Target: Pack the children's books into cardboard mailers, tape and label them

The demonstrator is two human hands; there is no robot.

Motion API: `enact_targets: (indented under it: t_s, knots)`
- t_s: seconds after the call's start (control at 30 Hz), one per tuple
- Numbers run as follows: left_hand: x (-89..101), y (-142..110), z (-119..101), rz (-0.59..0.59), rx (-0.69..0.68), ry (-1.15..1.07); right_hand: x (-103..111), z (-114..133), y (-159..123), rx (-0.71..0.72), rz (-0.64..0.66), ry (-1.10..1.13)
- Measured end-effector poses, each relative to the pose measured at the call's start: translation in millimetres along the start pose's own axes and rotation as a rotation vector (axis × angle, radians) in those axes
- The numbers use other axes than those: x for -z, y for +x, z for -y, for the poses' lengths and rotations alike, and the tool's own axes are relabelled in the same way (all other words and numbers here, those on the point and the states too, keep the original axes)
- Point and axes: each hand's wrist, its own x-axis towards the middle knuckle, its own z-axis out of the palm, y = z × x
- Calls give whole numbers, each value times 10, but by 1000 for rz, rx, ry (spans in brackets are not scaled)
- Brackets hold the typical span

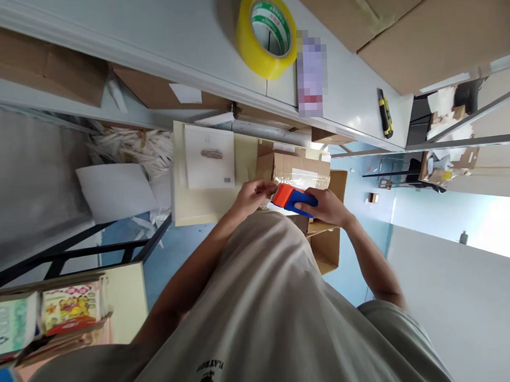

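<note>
My right hand (327,206) is wrapped round a blue and orange tape dispenser (295,198). The dispenser rests close against the near side of a brown cardboard box (279,163), which has shiny clear tape and a white label on it. My left hand (255,195) is closed, its fingertips pinched together at the box's near left corner, right beside the orange end of the dispenser. What lies between those fingertips is too small to make out. The box sits on a pale yellow table (245,144), next to a white printed sheet (210,157).
On the grey shelf above lie a yellow tape roll (266,34), a blurred purple packet (312,77) and a yellow-black box cutter (385,113). An open carton (326,247) stands on the floor at right. Books (70,309) fill a box at lower left.
</note>
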Motion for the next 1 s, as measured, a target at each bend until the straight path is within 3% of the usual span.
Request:
enact_targets:
  t_s: [0.17,0.33,0.47,0.73,1.0]
  knots:
    - [-87,9,218,-70,80,-127,227,87,100,-109,126,-86]
    - [237,191,337,-311,2,-86,652,-34,-31,-178,189,-144]
    - [363,394,446,-318,-36,-107,865,-104,-106,-210,166,-96]
    - [245,574,666,-319,-29,-102,883,-231,31,-219,161,-140]
    - [215,863,1036,-387,76,-129,742,-394,347,-241,177,-127]
